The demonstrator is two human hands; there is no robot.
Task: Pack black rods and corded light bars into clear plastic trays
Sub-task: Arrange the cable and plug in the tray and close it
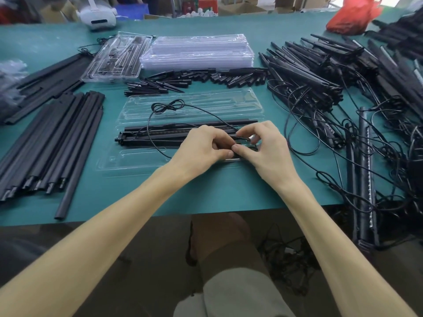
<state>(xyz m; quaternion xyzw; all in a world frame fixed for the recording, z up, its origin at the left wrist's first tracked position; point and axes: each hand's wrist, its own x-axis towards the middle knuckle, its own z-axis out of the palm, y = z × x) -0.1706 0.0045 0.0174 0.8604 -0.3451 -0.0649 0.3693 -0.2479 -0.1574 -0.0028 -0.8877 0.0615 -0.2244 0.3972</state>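
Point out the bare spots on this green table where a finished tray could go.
Bare mat lies along the near edge, in front of the open tray and right of the black rods. More lies at the far edge, between the tray stack and the red bag. The right side is crowded with corded light bars.

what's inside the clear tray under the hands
Black light bars and their looped cord lie in the tray; the left hand and right hand hide the bars' right ends.

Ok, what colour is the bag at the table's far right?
The bag is red, clearest in the head view.
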